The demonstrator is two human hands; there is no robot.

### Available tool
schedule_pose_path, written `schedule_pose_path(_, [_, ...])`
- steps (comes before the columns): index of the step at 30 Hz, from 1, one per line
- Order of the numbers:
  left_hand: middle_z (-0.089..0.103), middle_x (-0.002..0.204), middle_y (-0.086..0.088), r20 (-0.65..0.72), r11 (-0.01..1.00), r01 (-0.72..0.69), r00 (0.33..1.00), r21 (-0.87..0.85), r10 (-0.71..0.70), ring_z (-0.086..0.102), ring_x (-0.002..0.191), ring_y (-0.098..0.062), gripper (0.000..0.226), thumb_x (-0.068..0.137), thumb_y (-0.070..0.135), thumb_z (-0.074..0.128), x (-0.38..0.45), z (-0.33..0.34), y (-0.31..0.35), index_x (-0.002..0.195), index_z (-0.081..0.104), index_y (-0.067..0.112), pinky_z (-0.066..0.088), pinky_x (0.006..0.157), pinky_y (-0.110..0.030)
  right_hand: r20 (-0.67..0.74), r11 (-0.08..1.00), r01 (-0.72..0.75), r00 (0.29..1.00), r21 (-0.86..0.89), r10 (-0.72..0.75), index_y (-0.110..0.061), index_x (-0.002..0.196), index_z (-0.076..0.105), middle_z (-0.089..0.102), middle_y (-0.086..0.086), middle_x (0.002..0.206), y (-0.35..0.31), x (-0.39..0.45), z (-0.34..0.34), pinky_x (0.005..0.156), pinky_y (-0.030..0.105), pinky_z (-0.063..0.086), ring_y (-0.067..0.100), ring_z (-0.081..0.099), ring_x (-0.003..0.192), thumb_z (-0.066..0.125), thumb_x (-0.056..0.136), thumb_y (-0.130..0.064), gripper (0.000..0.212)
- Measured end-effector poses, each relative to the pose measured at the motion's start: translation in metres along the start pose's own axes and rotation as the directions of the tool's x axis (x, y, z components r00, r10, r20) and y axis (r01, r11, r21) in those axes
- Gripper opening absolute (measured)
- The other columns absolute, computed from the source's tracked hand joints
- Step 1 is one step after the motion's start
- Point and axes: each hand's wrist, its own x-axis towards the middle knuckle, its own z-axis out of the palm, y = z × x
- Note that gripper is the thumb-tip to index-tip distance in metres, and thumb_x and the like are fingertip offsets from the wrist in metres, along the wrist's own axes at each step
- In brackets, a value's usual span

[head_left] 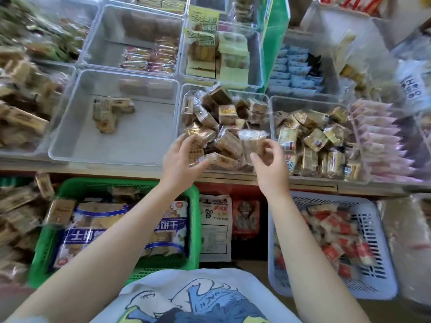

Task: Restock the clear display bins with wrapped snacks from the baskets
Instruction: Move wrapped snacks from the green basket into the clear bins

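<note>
Shop shelf (233,177) carries rows of clear bins; baskets sit below. From the head view we see our right hand (271,165) pinching a wrapped snack (253,142) over the middle bin (225,127), probably to drop it in. Left hand (179,157), fingers spread, touches packets there.

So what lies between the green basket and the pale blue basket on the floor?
In the head view, two flat snack bags lie between the green basket and the pale blue basket.
</note>
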Motion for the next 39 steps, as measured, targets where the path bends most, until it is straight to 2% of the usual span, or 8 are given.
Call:
schedule_pose_path(4, [0.005, 0.166, 0.003, 0.076, 0.972, 0.136, 0.985, 0.192, -0.152, -0.004, 0.152, -0.015, 0.102, 0.076, 0.088, 0.028, 0.012, 0.024, -0.006, 0.157, 0.014, 0.028, 0.001, 0.123, -0.048, -0.113, 0.978, 0.126, 0.983, -0.167, -0.146, -0.020, 0.134, 0.053, 0.055, -0.005, 0.121, 0.013, 0.053, -0.019, 0.083, 0.020, 0.040, 0.005, 0.050, 0.101, 0.060, 0.097, -0.018, 0.037])
schedule_pose_path(8, [0.004, 0.166, 0.008, 0.041, 0.958, 0.166, 0.983, 0.234, -0.181, -0.010, 0.151, -0.010, 0.104, 0.074, 0.093, 0.019, 0.014, 0.030, -0.005, 0.157, 0.012, 0.031, -0.004, 0.122, -0.047, 0.036, 0.943, 0.208, 0.978, -0.258, -0.206, -0.019, 0.126, 0.052, 0.058, 0.003, 0.117, 0.033, 0.087, -0.002, 0.069, 0.026, 0.040, 0.020, 0.060, 0.092, 0.061, 0.095, -0.018, 0.032])
schedule_pose_path(15, [0.005, 0.166, 0.008, 0.021, 0.932, 0.185, 0.979, 0.312, -0.201, -0.012, 0.150, -0.008, 0.102, 0.075, 0.091, 0.016, 0.015, 0.034, -0.001, 0.158, 0.011, 0.031, -0.008, 0.120, -0.043, 0.252, 0.926, 0.305, 0.936, -0.224, -0.247, -0.023, 0.142, 0.051, 0.057, 0.003, 0.135, 0.047, 0.073, 0.000, 0.102, 0.040, 0.043, 0.023, 0.050, 0.123, 0.054, 0.096, -0.018, 0.046])
schedule_pose_path(21, [0.002, 0.166, 0.009, 0.082, 0.959, 0.147, 0.982, 0.244, -0.171, -0.014, 0.150, -0.008, 0.098, 0.078, 0.089, 0.022, 0.015, 0.030, -0.003, 0.157, 0.011, 0.032, -0.010, 0.120, -0.043, 0.323, 0.842, 0.188, 0.946, -0.506, -0.017, -0.022, 0.152, 0.037, 0.043, 0.002, 0.153, 0.042, 0.071, -0.004, 0.114, 0.052, 0.029, 0.024, 0.027, 0.145, 0.046, 0.100, -0.037, 0.055])
schedule_pose_path(26, [0.027, 0.159, 0.001, 0.108, 0.997, 0.053, 0.993, -0.048, -0.047, 0.016, 0.149, -0.014, 0.060, 0.095, 0.045, 0.059, 0.000, -0.001, -0.012, 0.148, 0.040, 0.024, 0.014, 0.121, -0.041, 0.006, 0.909, 0.257, 0.963, -0.329, -0.270, -0.012, 0.119, 0.064, 0.064, 0.003, 0.114, 0.000, 0.021, 0.030, 0.089, 0.024, 0.040, 0.019, 0.056, 0.108, 0.053, 0.097, -0.017, 0.025])
schedule_pose_path(30, [0.062, 0.107, 0.002, -0.107, 1.000, -0.021, 0.994, -0.003, 0.021, 0.053, 0.106, -0.015, 0.015, 0.093, 0.023, 0.060, -0.042, -0.040, -0.057, 0.102, 0.069, 0.015, 0.042, 0.091, -0.032, 0.224, 0.956, 0.262, 0.947, -0.132, -0.229, -0.014, 0.099, 0.070, 0.064, -0.008, 0.079, -0.024, -0.037, 0.097, 0.058, 0.016, 0.036, 0.001, 0.052, 0.062, 0.052, 0.098, -0.014, 0.018])
schedule_pose_path(33, [0.063, 0.093, 0.006, -0.059, 0.967, 0.239, 0.970, 0.087, -0.234, 0.056, 0.084, -0.013, 0.015, 0.096, 0.025, 0.055, -0.063, -0.066, -0.121, 0.098, 0.067, 0.016, 0.042, 0.067, -0.028, 0.389, 0.978, 0.164, 0.916, -0.128, -0.103, -0.016, 0.100, 0.071, 0.066, -0.005, 0.078, -0.019, -0.067, 0.159, 0.063, 0.021, 0.042, 0.005, 0.055, 0.065, 0.052, 0.098, -0.015, 0.019])
schedule_pose_path(39, [0.067, 0.109, -0.009, 0.027, 0.778, 0.627, 0.777, 0.040, -0.628, 0.062, 0.095, -0.027, 0.033, 0.097, 0.027, 0.055, -0.063, -0.094, -0.232, 0.126, 0.058, 0.010, 0.045, 0.077, -0.032, 0.503, 0.953, -0.090, 0.832, -0.291, 0.232, -0.020, 0.100, 0.069, 0.068, -0.005, 0.088, 0.000, -0.099, 0.238, 0.062, 0.025, 0.044, 0.011, 0.058, 0.071, 0.048, 0.101, -0.019, 0.021])
